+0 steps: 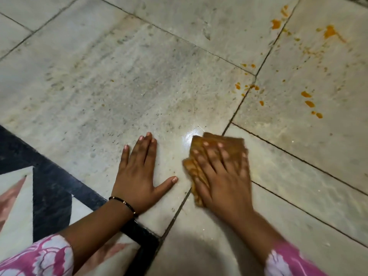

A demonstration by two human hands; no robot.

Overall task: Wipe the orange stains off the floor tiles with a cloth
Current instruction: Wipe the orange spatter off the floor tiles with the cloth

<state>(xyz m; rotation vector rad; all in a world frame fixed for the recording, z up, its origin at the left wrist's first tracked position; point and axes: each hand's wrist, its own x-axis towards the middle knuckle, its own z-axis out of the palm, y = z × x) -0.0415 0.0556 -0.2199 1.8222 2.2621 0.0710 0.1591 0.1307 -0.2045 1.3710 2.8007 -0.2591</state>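
My right hand lies flat on the cloth and presses it to the floor tiles, with the fingers spread wide over it and not curled around it. The hand looks blurred. The cloth is folded, brownish-orange in colour, and it looks soiled. Its corners show past my fingertips and its edge shows at the left side of my hand. It sits at a dark joint line between two pale tiles, and just beside its far left corner the tile has a bright wet shine.

My left hand rests open on the tile just beside the cloth, palm down, fingers straight, thumb pointing toward the cloth. It holds nothing. On this wrist there is a thin dark bracelet with small gold beads. Both my sleeves are pink with white flowers.

The orange stains are farther away, to the upper right, well apart from the cloth. They are small drops and smears, some near the joint lines. A bigger splash lies near the top right.

At my left the floor has a dark border.
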